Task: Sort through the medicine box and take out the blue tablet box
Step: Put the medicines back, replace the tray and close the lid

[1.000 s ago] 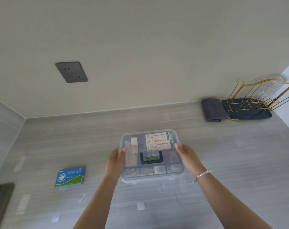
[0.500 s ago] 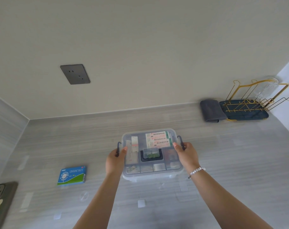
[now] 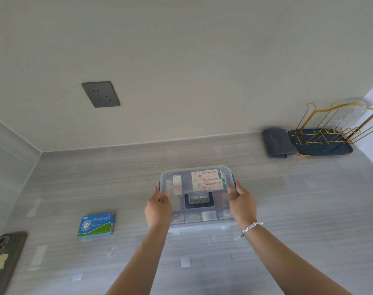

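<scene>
A clear plastic medicine box (image 3: 197, 173) with its lid on and a dark handle stands on the grey counter, mid-frame. Several medicine packs show through the lid. My left hand (image 3: 159, 207) grips its left side, thumb on the lid. My right hand (image 3: 243, 204), with a bead bracelet on the wrist, grips the right side by the dark clip. The blue tablet box (image 3: 96, 225), blue and green with white lettering, lies flat on the counter to the left, apart from the medicine box and both hands.
A phone (image 3: 2, 258) in a dark case lies at the counter's left edge. A folded grey cloth (image 3: 276, 142) and a gold wire rack (image 3: 334, 128) on a dark tray stand at the back right. A wall socket (image 3: 100, 94) sits above. Tape marks dot the counter.
Both hands have stayed on the sides of the medicine box. The view has shifted slightly, so the box and the counter sit a little further right and lower in frame.
</scene>
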The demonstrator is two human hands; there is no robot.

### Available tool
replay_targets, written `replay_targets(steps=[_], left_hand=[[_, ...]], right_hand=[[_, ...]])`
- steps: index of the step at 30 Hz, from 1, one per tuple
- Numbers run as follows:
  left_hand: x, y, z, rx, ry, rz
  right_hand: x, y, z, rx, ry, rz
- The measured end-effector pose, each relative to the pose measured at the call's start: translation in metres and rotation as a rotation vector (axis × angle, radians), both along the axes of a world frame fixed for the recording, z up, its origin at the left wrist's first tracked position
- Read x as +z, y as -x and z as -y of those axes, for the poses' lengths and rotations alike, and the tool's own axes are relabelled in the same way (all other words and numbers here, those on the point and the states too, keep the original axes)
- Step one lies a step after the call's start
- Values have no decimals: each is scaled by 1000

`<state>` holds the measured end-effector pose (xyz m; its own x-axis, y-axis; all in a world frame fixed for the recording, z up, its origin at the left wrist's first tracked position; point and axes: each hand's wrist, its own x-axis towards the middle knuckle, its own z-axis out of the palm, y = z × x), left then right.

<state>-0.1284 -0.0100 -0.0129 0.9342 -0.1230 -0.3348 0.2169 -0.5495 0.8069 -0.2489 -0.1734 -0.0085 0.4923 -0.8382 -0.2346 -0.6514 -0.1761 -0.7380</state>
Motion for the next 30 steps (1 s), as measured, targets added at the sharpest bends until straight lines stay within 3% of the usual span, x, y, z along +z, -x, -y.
replay_targets(steps=[6, 13, 21, 30], left_hand=[[1, -3, -7, -109, 4, -22], [1, -18, -29, -116, 215, -233], [12, -44, -20, -170, 246, -216], [33, -126, 33, -214, 225, -145]], right_hand=[[1, 9, 2, 93, -21, -7], [7, 23, 17, 61, -298, 97], [16, 1, 38, 60, -376, 215], [27, -78, 87, 79, -343, 260]])
